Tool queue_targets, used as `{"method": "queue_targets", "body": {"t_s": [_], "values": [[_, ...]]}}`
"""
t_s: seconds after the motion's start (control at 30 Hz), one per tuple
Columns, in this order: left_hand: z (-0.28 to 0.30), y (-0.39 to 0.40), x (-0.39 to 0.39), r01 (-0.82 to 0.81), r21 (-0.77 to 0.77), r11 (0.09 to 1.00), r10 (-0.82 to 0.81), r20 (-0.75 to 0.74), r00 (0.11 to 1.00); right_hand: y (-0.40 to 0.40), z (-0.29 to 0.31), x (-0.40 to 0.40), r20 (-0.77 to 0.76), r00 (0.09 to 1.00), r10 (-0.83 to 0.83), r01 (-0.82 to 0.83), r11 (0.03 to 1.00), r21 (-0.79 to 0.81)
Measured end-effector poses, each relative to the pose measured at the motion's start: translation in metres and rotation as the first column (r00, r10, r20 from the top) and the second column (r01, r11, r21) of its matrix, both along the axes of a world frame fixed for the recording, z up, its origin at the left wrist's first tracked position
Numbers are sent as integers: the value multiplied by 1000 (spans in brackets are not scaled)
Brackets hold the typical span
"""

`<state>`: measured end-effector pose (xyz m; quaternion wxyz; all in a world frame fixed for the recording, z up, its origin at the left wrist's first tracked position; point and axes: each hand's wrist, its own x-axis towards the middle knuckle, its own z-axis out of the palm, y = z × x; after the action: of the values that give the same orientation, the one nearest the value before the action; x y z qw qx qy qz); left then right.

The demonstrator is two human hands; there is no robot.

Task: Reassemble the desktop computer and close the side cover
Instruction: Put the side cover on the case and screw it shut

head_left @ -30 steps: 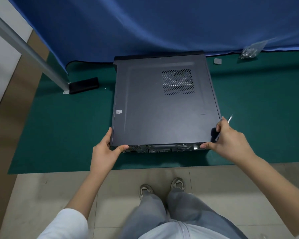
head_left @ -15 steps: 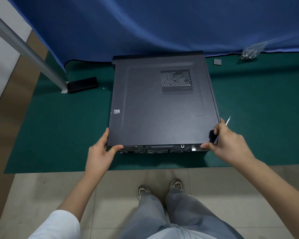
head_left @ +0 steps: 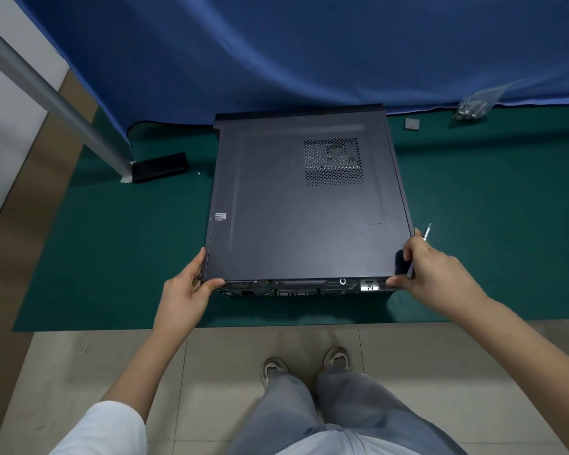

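The desktop computer lies flat on a green mat (head_left: 112,251), its dark grey side cover (head_left: 293,224) on top with a perforated vent toward the far right. The rear ports face me along the near edge (head_left: 309,288). My left hand (head_left: 186,290) grips the cover's near left corner, thumb on the near edge and fingers along the left side. My right hand (head_left: 434,277) grips the near right corner in the same way, thumb on the rear edge. A screwdriver (head_left: 422,244) lies just behind my right hand, mostly hidden by it.
A clear bag of screws (head_left: 473,105) and a small grey square pad (head_left: 411,123) lie at the mat's far right. A black block (head_left: 160,167) sits by a slanted metal pole (head_left: 56,100) at far left. A blue curtain (head_left: 276,44) hangs behind. My shoes (head_left: 306,366) stand on tile.
Both hands stay on the same near corners of the cover. The case and cover have kept their place on the mat; only the camera has shifted slightly.
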<state>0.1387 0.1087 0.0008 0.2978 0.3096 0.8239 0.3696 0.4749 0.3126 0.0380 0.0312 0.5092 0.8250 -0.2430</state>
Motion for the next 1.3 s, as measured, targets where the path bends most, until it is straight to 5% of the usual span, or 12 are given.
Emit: {"method": "queue_targets", "body": {"t_s": [0.13, 0.4, 0.6, 0.87, 1.0, 1.3], "values": [[8, 5, -3, -4, -29, 1000, 7, 101, 995, 9, 16, -6, 54, 998, 23, -16, 991, -136], [28, 16, -20, -35, -71, 997, 30, -72, 997, 35, 27, -76, -258, 940, 224, -189, 970, 154], [22, 58, -74, -95, -56, 994, 89, -97, 991, 62, 11, -196, -223, 885, 409, -380, 911, 162], [-6, 132, -175, -125, -162, 979, 101, -148, 984, 111, -13, -332, -173, 926, 335, -272, 911, 309], [-30, 170, -213, -72, -229, 971, 33, -169, 985, 117, -23, -344, -116, 945, 307, -225, 863, 452], [-86, 233, -246, -26, -302, 953, -20, -148, 989, 118, -27, -349, -147, 944, 296, -187, 846, 499]]}}
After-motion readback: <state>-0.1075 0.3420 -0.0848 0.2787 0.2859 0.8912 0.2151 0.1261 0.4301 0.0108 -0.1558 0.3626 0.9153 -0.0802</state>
